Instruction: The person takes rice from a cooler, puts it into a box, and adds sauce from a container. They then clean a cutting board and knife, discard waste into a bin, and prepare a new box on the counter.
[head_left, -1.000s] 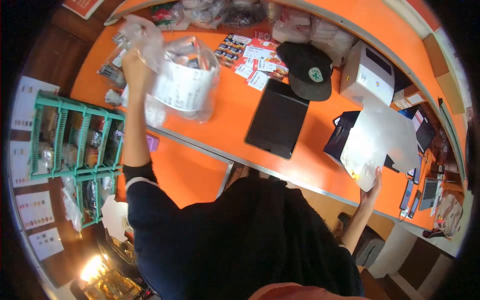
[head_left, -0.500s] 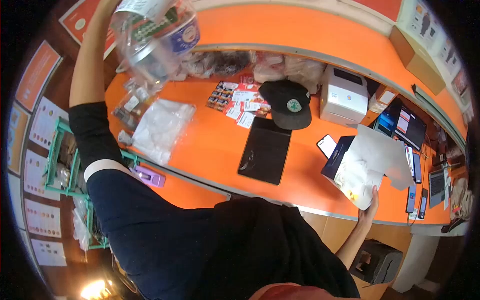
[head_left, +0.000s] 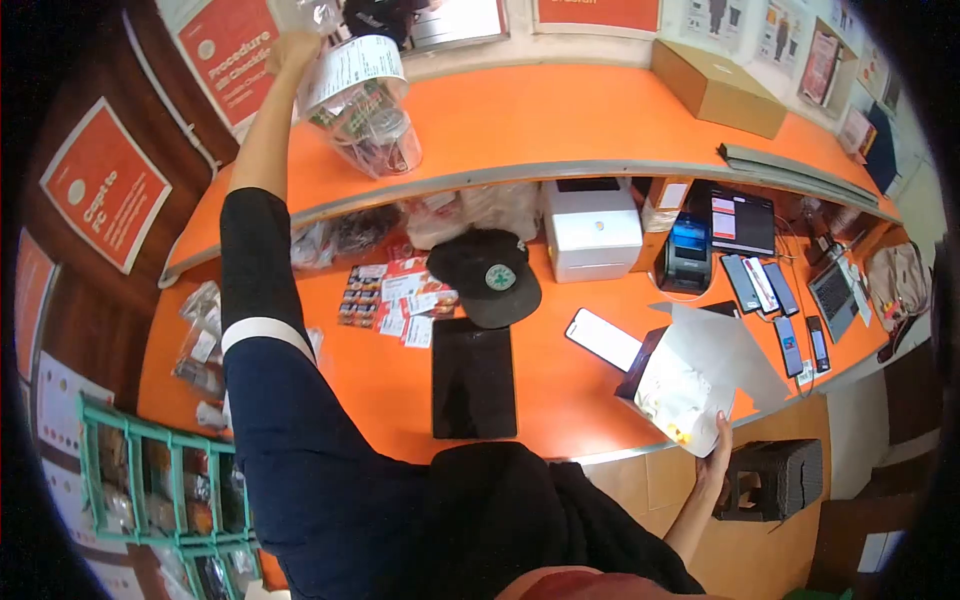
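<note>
Clear plastic bag (head_left: 365, 110), receipt attached, hangs above the orange upper ledge (head_left: 560, 120), its neck clamped in the left hand (head_left: 290, 48); right hand (head_left: 716, 455) pinches a white paper bag (head_left: 690, 395). An upright, steady carry seems wisest.

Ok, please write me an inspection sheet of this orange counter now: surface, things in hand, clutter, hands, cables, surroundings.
Surface: curved orange counter with a raised orange ledge behind it.
Things in hand: clear plastic bag with a white printed slip, lifted above the ledge; white paper bag at the counter's front edge.
Clutter: black cap with a green round badge, flat black tablet, white box-shaped printer, printed cards, row of phones; brown cardboard box on the ledge.
Hands: left hand grips the plastic bag's top; right hand holds the paper bag's lower edge.
Cables: nothing seen.
Surroundings: red posters on the wall, teal plastic rack at the left.
</note>
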